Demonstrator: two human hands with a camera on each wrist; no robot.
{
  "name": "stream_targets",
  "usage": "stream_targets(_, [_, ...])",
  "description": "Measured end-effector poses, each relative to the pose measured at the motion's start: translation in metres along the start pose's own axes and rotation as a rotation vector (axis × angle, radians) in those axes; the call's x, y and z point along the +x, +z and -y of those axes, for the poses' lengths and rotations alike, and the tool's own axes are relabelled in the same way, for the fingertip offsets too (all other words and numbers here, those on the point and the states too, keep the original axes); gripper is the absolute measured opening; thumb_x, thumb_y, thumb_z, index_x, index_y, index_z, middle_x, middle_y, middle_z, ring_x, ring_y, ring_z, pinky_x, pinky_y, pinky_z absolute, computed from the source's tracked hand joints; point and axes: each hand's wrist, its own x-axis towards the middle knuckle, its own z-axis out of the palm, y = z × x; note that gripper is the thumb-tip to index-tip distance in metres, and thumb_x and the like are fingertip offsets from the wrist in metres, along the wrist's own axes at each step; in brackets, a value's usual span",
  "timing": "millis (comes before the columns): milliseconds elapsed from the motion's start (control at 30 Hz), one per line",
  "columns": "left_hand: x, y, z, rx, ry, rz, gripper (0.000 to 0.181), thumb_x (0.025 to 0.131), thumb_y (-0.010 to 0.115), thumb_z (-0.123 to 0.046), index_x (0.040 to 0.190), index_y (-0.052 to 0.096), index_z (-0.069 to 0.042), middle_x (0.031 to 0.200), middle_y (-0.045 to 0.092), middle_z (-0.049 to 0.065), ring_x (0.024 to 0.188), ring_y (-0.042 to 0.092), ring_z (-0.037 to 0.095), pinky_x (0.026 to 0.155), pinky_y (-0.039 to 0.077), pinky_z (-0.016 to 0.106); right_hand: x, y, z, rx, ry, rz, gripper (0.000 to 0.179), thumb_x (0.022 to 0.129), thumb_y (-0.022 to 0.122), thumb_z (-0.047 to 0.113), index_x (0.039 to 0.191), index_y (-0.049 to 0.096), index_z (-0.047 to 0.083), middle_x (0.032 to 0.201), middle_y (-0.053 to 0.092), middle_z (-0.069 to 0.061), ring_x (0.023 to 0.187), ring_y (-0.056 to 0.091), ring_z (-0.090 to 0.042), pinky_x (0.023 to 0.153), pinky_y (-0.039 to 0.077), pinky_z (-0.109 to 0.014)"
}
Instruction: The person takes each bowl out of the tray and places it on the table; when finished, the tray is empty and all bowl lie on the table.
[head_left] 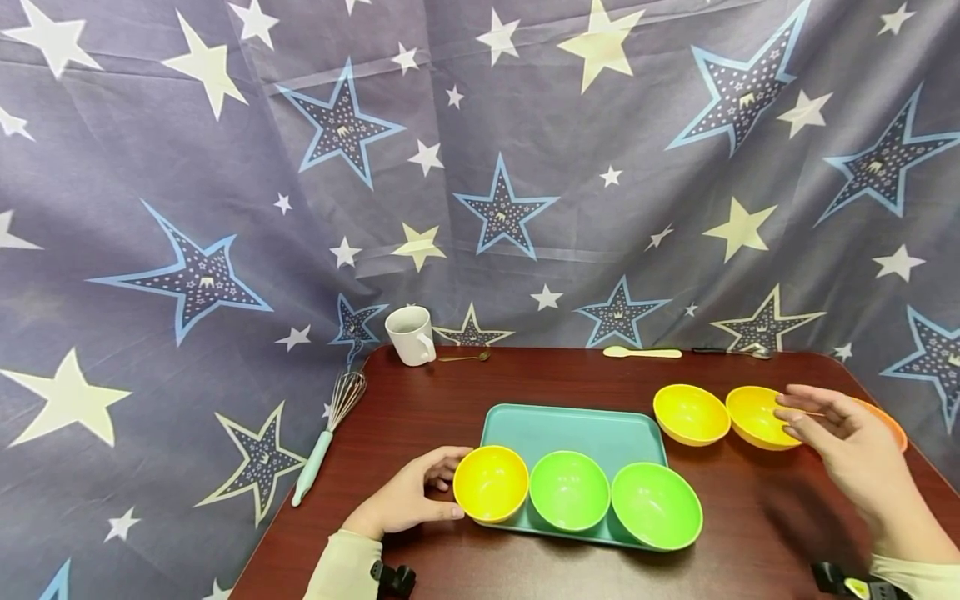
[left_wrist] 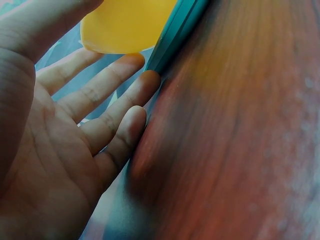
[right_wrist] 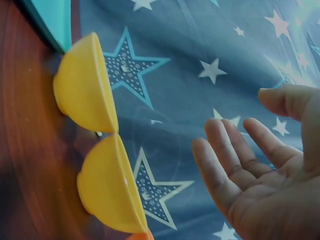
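Note:
My left hand (head_left: pixel 412 492) is at the left side of a yellow bowl (head_left: pixel 491 483), its fingertips right at the bowl's wall. In the left wrist view the fingers (left_wrist: pixel 92 95) are spread below that bowl, beside the tray's edge. Two green bowls (head_left: pixel 570 492) continue the row to the right along the front of a teal tray (head_left: pixel 577 425). My right hand (head_left: pixel 855 433) hovers with nothing in it, overlapping the second of two yellow bowls (head_left: pixel 692 414) in the head view. The right wrist view has the hand (right_wrist: pixel 265 175) apart from both of them.
An orange dish (head_left: pixel 888 423) is partly hidden behind the right hand. Along the back lie a white mug (head_left: pixel 411 335), a small spoon (head_left: pixel 465 357), a cream-coloured utensil (head_left: pixel 642 352) and a dark-handled spoon (head_left: pixel 731 351). A whisk (head_left: pixel 327 433) lies at the left edge.

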Motion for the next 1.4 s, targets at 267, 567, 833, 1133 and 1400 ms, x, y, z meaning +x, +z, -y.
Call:
stream_targets(267, [0.000,-0.001,0.000,0.020,0.018,-0.006,0.073,0.089,0.087,-0.027,0.152,0.051,-0.030,0.132,0.066,-0.003,0.112,0.066,0.021,0.092,0.054,0.035,0.001,0.022,-0.005,-0.263,-0.002,0.129,0.038,0.101,0.062,-0.006,0.138,0.062,0.005,0.113,0.072,0.017,0.096,0.071,0.001,0.074,0.058,-0.020])
stream_targets(567, [0.000,0.000,-0.001,0.007,0.010,-0.003,0.074,0.089,0.087,-0.024,0.152,0.050,-0.029,0.132,0.066,-0.002,0.112,0.065,0.023,0.093,0.054,0.038,-0.003,0.042,-0.012,-0.260,0.064,0.234,0.037,0.101,0.067,0.000,0.137,0.058,-0.005,0.114,0.072,0.007,0.095,0.072,-0.004,0.074,0.061,-0.026])
stream_targets(833, [-0.001,0.000,-0.006,-0.004,-0.012,-0.009,0.073,0.088,0.088,-0.024,0.151,0.051,-0.033,0.130,0.066,-0.005,0.113,0.065,0.023,0.094,0.054,0.039,-0.011,0.054,-0.021,-0.197,0.093,0.314,0.039,0.101,0.067,0.001,0.136,0.054,-0.013,0.117,0.072,-0.010,0.098,0.072,-0.008,0.074,0.062,-0.034])
stream_targets(1133, [-0.001,0.001,-0.007,0.009,-0.002,-0.009,0.073,0.088,0.088,-0.024,0.151,0.051,-0.032,0.130,0.066,-0.005,0.113,0.065,0.023,0.093,0.054,0.040,-0.015,0.064,-0.024,-0.157,0.212,0.372,0.041,0.104,0.066,0.010,0.138,0.055,-0.012,0.127,0.069,-0.018,0.102,0.072,-0.015,0.075,0.062,-0.041])
stream_targets(1400, [0.000,0.001,-0.001,0.018,0.006,-0.005,0.074,0.088,0.088,-0.026,0.152,0.050,-0.032,0.132,0.066,-0.005,0.112,0.066,0.021,0.092,0.054,0.037,-0.018,0.074,-0.027,-0.123,0.345,0.452,0.048,0.106,0.064,0.016,0.143,0.052,-0.011,0.135,0.060,-0.032,0.107,0.070,-0.012,0.077,0.062,-0.044])
